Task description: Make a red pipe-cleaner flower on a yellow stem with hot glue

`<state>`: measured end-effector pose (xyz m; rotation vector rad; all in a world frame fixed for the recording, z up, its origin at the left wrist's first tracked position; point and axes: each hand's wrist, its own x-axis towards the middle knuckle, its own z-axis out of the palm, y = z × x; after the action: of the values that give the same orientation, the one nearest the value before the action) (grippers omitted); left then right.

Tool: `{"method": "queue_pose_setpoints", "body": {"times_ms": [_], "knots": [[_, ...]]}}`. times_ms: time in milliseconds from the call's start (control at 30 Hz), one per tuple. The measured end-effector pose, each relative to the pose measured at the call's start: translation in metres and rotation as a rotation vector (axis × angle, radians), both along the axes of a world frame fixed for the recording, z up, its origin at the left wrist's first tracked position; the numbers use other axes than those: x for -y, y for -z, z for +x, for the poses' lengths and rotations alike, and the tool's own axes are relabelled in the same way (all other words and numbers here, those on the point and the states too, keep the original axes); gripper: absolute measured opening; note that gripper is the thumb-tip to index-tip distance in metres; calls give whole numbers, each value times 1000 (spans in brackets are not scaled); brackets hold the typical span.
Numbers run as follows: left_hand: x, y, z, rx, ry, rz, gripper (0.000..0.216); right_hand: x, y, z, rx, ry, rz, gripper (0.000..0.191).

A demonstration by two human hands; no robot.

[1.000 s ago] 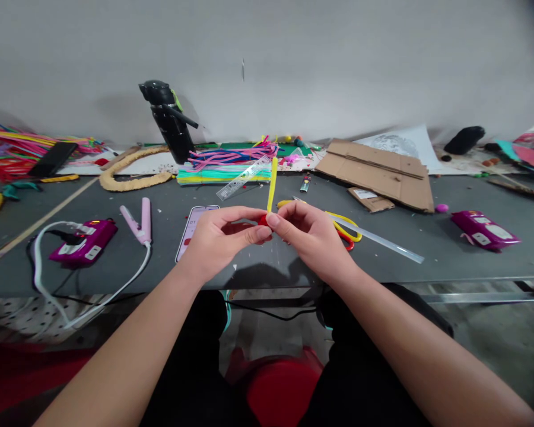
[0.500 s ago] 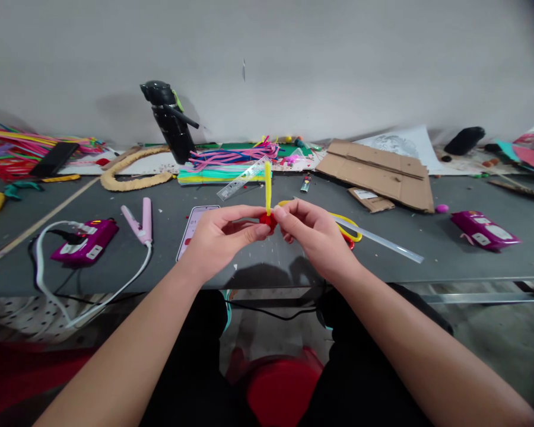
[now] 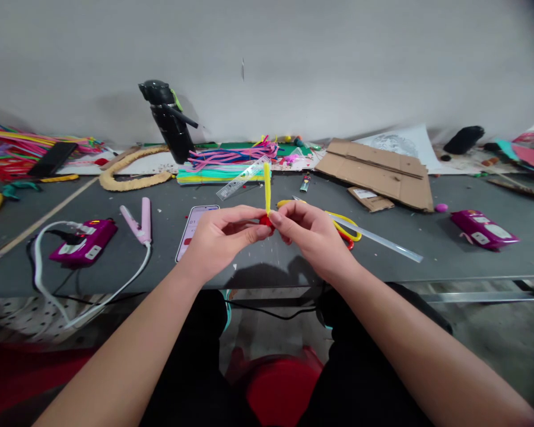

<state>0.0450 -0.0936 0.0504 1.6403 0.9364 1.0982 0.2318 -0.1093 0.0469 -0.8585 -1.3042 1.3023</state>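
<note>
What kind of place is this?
It looks like a craft workspace, maybe a small workshop: there are colourful bendy strips, brown cardboard and a clear ruler.

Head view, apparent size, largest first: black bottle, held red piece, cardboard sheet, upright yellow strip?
1. Cardboard sheet
2. Black bottle
3. Yellow strip
Red piece: partly hidden; visible part smallest, full size unsure.

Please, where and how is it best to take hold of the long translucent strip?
I would pinch the translucent strip near its free right end, coming from above on the right. It is long and narrow, and that end reaches clear of the yellow loop, while the strip's other part runs toward the right hand.
</note>
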Motion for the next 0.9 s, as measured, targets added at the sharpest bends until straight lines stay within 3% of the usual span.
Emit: {"method": "queue_pose_setpoints", "body": {"times_ms": [500, 633, 733, 800, 900], "knots": [[-1, 2, 1, 55, 35, -35, 28, -1, -3, 4, -15, -16, -53, 37], [-2, 5, 3, 103, -47, -80, 35, -8, -6, 13, -115, 79, -152, 42], [-6, 5, -2, 115, -125, -99, 37, -8, -3, 12, -113, 203, -79, 39], [-11, 4, -8, 144, -179, -100, 36, -3, 2, 5, -38, 179, -23, 36], [-18, 2, -19, 222, -241, -105, 37, 8, 10, -9, 68, 30, 45, 35]]}}
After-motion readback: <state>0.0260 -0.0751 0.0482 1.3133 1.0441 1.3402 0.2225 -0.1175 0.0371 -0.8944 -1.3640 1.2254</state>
